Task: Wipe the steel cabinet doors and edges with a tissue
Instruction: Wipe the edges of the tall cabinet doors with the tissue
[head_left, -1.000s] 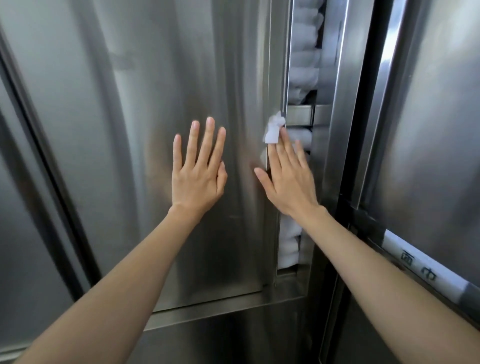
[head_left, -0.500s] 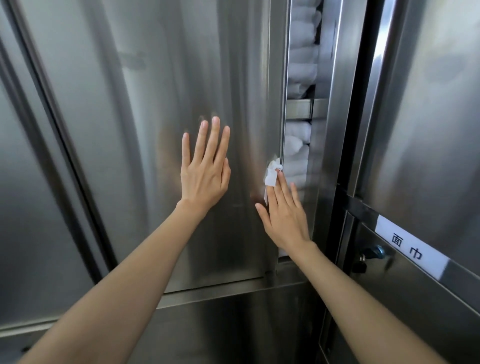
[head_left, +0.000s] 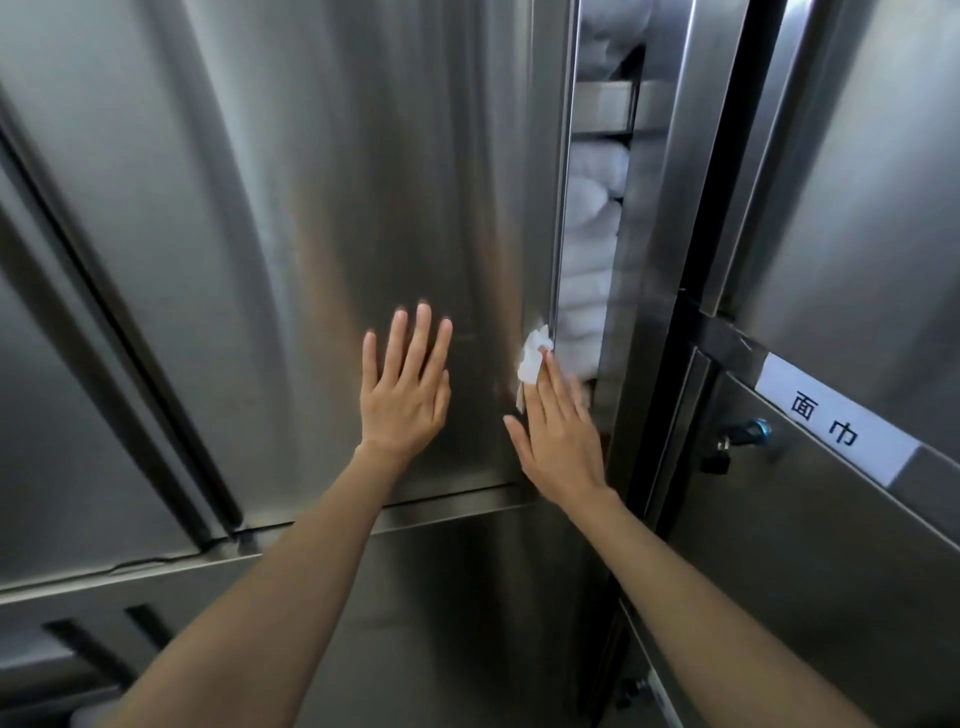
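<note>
A tall steel cabinet door (head_left: 322, 218) fills the middle of the head view, standing slightly ajar. My left hand (head_left: 405, 389) lies flat on the door's lower part with fingers straight and spread. My right hand (head_left: 558, 431) presses a crumpled white tissue (head_left: 532, 358) under straight fingertips against the door's right edge, near its lower corner. Part of the tissue is hidden under my fingers.
Stacked white towels (head_left: 589, 260) show through the gap beside the door edge. To the right stands another steel door (head_left: 857, 182) with a white label (head_left: 831, 415) and a blue lock with a padlock (head_left: 737, 441). A lower panel (head_left: 467, 597) sits under the door.
My right hand has slid the tissue down along the door's right edge, from the shelf height to near the lower corner. My left hand stayed flat on the door.
</note>
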